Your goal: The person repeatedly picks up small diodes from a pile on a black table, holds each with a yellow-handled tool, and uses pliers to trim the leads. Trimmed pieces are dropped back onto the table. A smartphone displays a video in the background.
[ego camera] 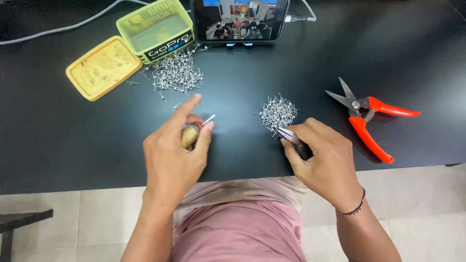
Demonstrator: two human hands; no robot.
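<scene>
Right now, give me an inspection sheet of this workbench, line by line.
Surface: black tabletop, matte, edge near the person's lap.
Job's things: left hand holds a small wooden-handled tool with a thin metal tip; right hand holds tweezers at the near pile of small wire coils.
Clutter: second, larger coil pile; yellow-green plastic box with its orange-yellow lid off beside it; red-handled snips, open.
Grippers: both hands closed around their tools.
Cables: grey cable at far left; white cable into the phone, propped and lit.
Surroundings: pale floor tiles; dark furniture leg at lower left.
</scene>
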